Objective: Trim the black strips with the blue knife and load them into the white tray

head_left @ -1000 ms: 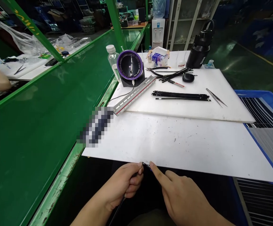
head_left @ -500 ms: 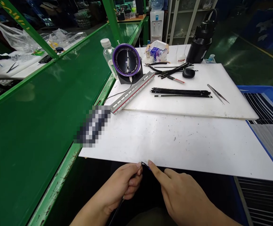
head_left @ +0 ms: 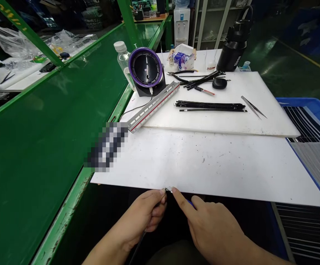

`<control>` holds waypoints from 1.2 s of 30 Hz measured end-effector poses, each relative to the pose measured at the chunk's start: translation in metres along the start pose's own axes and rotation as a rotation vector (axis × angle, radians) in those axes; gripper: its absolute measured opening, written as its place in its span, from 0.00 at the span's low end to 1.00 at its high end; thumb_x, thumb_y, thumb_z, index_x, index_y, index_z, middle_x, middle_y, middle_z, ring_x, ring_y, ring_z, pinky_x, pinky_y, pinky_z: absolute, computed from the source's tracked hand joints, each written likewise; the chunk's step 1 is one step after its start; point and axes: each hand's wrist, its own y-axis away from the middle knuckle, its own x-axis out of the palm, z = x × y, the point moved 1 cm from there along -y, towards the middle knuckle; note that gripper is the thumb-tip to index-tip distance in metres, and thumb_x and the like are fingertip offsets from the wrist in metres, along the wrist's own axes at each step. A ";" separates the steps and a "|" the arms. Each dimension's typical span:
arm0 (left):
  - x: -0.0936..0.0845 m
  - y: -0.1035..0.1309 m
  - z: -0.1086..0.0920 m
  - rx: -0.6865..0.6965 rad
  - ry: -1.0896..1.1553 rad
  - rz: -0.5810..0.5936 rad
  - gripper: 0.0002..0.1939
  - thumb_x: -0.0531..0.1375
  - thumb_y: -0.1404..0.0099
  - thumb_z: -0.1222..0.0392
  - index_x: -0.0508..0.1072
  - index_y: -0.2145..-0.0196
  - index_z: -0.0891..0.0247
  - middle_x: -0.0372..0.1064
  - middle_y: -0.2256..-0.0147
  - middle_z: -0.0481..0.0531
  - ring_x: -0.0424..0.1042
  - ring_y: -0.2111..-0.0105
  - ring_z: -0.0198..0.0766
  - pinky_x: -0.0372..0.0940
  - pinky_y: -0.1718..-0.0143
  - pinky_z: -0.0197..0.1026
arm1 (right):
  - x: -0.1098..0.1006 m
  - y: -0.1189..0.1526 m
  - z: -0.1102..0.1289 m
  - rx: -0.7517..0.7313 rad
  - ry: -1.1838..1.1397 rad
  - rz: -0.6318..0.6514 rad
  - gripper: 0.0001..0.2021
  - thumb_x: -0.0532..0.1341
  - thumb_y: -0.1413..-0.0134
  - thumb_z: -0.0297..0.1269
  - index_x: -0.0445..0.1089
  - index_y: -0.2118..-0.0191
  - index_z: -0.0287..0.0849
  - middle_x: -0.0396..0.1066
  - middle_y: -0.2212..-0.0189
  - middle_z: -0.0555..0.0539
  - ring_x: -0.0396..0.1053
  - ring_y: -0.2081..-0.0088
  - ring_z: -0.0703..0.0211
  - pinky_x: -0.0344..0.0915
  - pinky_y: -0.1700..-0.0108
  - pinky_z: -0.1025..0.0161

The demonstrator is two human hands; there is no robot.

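At the table's front edge, my left hand pinches the end of a thin black strip between thumb and bent fingers. The strip's lower length hangs below the fist. Close on the right, my right hand is closed around a slim tool with a blue part. Its index finger stretches along the tool toward my left thumb. A small thin tip lies between the two hands, too fine to make out. Most of the tool is hidden under my right hand.
On a white foam board lie black strips, tweezers, cutting pliers and a metal rail. A purple-rimmed fan and black flask stand behind. A blue crate is right; green framing runs left.
My right index finger and the tool have shifted slightly left and up, and more of the blue part shows. My left hand keeps its pinch. The view has tilted slightly.
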 end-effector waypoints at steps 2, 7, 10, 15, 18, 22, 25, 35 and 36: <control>0.000 0.000 -0.001 0.007 -0.003 0.006 0.16 0.54 0.35 0.46 0.60 0.71 0.61 0.46 0.81 0.39 0.39 0.84 0.25 0.35 0.84 0.31 | 0.000 0.000 0.000 0.021 -0.008 0.012 0.41 0.55 0.49 0.25 0.42 0.30 0.49 0.67 0.73 0.52 0.63 0.83 0.60 0.34 0.80 0.59; -0.001 0.001 -0.003 0.017 -0.026 0.026 0.16 0.54 0.35 0.46 0.60 0.71 0.61 0.46 0.81 0.39 0.39 0.84 0.25 0.35 0.84 0.31 | -0.008 0.001 -0.004 0.048 -0.182 0.038 0.35 0.52 0.43 0.27 0.46 0.31 0.51 0.70 0.72 0.51 0.66 0.78 0.59 0.39 0.77 0.60; -0.002 0.000 -0.003 0.021 -0.030 0.025 0.16 0.55 0.35 0.46 0.60 0.71 0.61 0.46 0.81 0.39 0.40 0.84 0.25 0.36 0.84 0.31 | -0.011 0.000 -0.005 0.055 -0.245 0.060 0.35 0.51 0.43 0.27 0.45 0.31 0.52 0.70 0.71 0.50 0.66 0.77 0.59 0.40 0.77 0.60; -0.001 0.000 -0.003 0.016 -0.030 0.016 0.16 0.55 0.36 0.46 0.60 0.72 0.61 0.47 0.81 0.39 0.39 0.84 0.25 0.35 0.84 0.31 | -0.014 -0.001 -0.003 0.045 -0.222 0.071 0.35 0.51 0.43 0.27 0.45 0.31 0.52 0.70 0.71 0.50 0.66 0.78 0.58 0.40 0.77 0.60; -0.001 0.000 -0.002 0.019 -0.033 0.005 0.16 0.55 0.36 0.46 0.60 0.72 0.61 0.47 0.81 0.39 0.40 0.84 0.25 0.35 0.84 0.31 | -0.012 -0.002 -0.002 0.036 -0.149 0.073 0.37 0.52 0.45 0.26 0.44 0.30 0.51 0.70 0.71 0.50 0.66 0.80 0.58 0.38 0.78 0.60; -0.002 -0.001 -0.001 0.017 -0.042 -0.010 0.17 0.55 0.36 0.45 0.61 0.71 0.62 0.47 0.81 0.39 0.40 0.84 0.25 0.34 0.84 0.31 | -0.006 -0.001 0.001 0.025 -0.050 0.045 0.38 0.54 0.46 0.27 0.43 0.30 0.49 0.68 0.73 0.51 0.65 0.82 0.59 0.35 0.80 0.59; -0.003 -0.001 -0.001 0.006 -0.035 -0.008 0.17 0.55 0.36 0.45 0.60 0.72 0.62 0.47 0.81 0.39 0.39 0.83 0.25 0.34 0.84 0.31 | -0.002 0.001 0.002 0.049 -0.016 0.018 0.39 0.54 0.47 0.26 0.42 0.30 0.50 0.68 0.73 0.51 0.64 0.83 0.60 0.34 0.81 0.59; 0.002 0.002 -0.001 0.036 -0.025 0.012 0.15 0.53 0.34 0.48 0.60 0.71 0.61 0.47 0.81 0.39 0.39 0.83 0.25 0.35 0.84 0.31 | -0.008 0.000 -0.004 0.068 -0.254 0.112 0.35 0.50 0.42 0.26 0.44 0.30 0.52 0.71 0.70 0.49 0.68 0.75 0.57 0.42 0.76 0.60; 0.003 0.002 -0.001 0.038 -0.025 0.011 0.15 0.54 0.34 0.47 0.60 0.71 0.61 0.47 0.81 0.39 0.40 0.83 0.25 0.34 0.84 0.31 | -0.008 0.000 -0.004 0.069 -0.256 0.114 0.35 0.50 0.42 0.26 0.44 0.30 0.52 0.70 0.71 0.50 0.68 0.76 0.57 0.42 0.76 0.60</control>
